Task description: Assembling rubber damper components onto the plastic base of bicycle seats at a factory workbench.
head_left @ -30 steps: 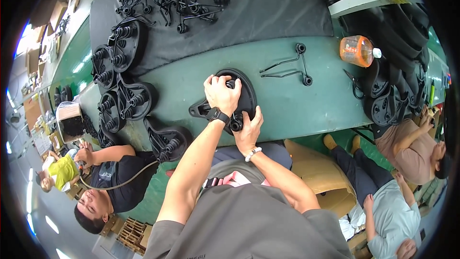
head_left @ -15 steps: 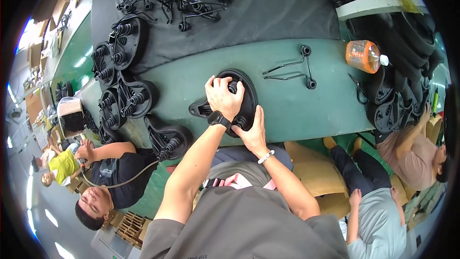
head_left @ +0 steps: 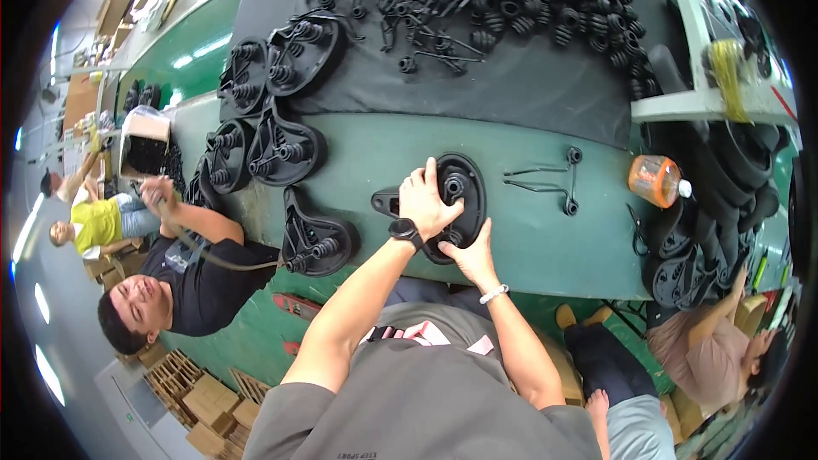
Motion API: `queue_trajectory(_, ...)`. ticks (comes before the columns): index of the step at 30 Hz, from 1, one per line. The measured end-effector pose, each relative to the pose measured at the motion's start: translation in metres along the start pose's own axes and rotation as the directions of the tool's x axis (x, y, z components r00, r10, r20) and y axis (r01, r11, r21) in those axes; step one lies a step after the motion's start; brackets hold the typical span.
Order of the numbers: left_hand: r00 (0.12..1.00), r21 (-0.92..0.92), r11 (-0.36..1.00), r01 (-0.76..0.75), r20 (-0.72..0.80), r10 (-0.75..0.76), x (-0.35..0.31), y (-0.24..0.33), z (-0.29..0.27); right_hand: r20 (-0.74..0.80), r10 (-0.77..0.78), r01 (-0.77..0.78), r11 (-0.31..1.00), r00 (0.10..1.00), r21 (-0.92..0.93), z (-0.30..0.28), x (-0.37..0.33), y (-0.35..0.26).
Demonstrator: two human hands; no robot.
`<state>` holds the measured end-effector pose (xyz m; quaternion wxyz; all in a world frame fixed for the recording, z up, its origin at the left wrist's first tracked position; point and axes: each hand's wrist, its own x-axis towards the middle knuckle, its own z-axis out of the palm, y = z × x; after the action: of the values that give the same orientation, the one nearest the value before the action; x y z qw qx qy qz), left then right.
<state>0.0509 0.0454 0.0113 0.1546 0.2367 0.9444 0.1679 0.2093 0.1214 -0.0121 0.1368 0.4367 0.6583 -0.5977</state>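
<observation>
An upturned black bicycle saddle [head_left: 474, 198] lies on the green tabletop in front of me, its narrow nose pointing left. Two ribbed spring mounts are on its underside; the far one [head_left: 456, 186] shows beside my left thumb. My left hand [head_left: 426, 206] rests across the saddle's middle and grips it, forefinger stretched away from me. At the near edge my right hand [head_left: 470, 257] is closed on the rim, its thumb by the near mount, which is mostly hidden. To the right lies a bent black wire saddle frame [head_left: 569, 181] with a ring at each corner.
Several upturned saddles [head_left: 294, 149] stand at the left. Wire frames [head_left: 409, 0] and ribbed springs [head_left: 545, 0] are heaped on a black mat. An orange drink bottle [head_left: 654, 181] and scissors [head_left: 637, 230] are at right. A co-worker [head_left: 196, 264] holds a hose at left; others sit at right.
The view has shifted, showing more of the far heap. My left forefinger has straightened and moved off the far mount, uncovering it. My right hand remains at the near edge.
</observation>
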Motion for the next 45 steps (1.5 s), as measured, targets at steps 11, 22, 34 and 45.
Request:
queue_trajectory(11,1.000,-0.095,0.995,-0.019,0.005,0.020,-0.003,-0.009,-0.001,0.054,-0.103,0.103,0.995,0.993,0.008,-0.017,0.037,0.003)
queue_trajectory(22,0.804,-0.697,0.545,0.466,0.076,-0.589,-0.153,-0.100,-0.059,0.018,-0.145,0.146,0.989,0.989,-0.023,-0.010,0.046,-0.034)
queue_trajectory(34,0.585,-0.736,-0.664,0.128,0.597,-0.549,-0.274,-0.309,0.031,-0.016,-0.141,0.142,0.979,0.990,0.147,0.075,0.016,-0.023)
queue_trajectory(45,0.562,-0.744,-0.660,-0.103,0.504,-0.656,-0.283,-0.387,0.012,-0.065,-0.085,0.091,0.992,0.994,0.082,0.183,0.024,-0.014)
